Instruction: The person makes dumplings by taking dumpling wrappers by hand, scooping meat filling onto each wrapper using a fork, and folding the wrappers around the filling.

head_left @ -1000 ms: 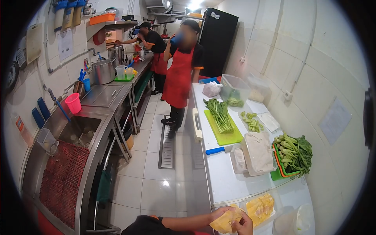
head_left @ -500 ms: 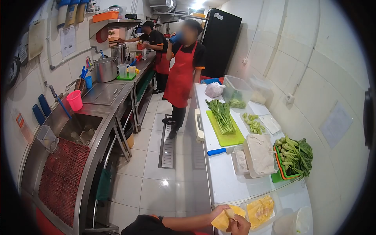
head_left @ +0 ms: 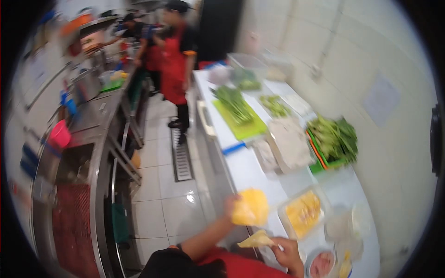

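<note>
While the right hand (head_left: 286,252) pinches a folded pale-yellow piece (head_left: 256,239), the left hand (head_left: 230,206), its fingers blurred, grips a flat yellow piece (head_left: 251,207) just ahead. Beyond the right hand lies a clear tray (head_left: 283,221) of yellow pieces; farther ahead stands a green basket (head_left: 317,168) of leafy vegetables (head_left: 333,139).

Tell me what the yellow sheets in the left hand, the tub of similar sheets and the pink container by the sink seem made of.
Yellow sheets: probably soft dough, mostly matte; even colour and thin, floppy look, though blur leaves it open.
Tub: likely clear plastic, since its walls look see-through.
Pink container: probably smooth plastic, judging by its bright, uniform colour.
</note>
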{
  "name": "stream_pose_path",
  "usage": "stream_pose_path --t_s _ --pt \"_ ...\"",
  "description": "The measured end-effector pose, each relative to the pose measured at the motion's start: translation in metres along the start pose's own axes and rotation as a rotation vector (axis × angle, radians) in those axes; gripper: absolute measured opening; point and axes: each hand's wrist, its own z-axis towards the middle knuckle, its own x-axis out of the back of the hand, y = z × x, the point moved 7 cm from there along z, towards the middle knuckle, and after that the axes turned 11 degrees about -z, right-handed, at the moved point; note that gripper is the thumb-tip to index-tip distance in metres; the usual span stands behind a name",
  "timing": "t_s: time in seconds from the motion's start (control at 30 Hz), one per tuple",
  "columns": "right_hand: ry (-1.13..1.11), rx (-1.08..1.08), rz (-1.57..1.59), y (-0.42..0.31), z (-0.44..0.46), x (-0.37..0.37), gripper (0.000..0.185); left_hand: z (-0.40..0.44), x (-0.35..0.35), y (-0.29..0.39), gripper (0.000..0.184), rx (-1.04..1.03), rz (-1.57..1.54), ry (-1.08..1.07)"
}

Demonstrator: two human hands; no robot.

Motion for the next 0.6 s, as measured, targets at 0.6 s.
stream_pose_path --t_s 0.6 --pt "0.127 -0.468 0.181 0.114 0.009 0.063 0.032 -0.047 0.002 0.083 0.041 -0.614 0.402 0.354"
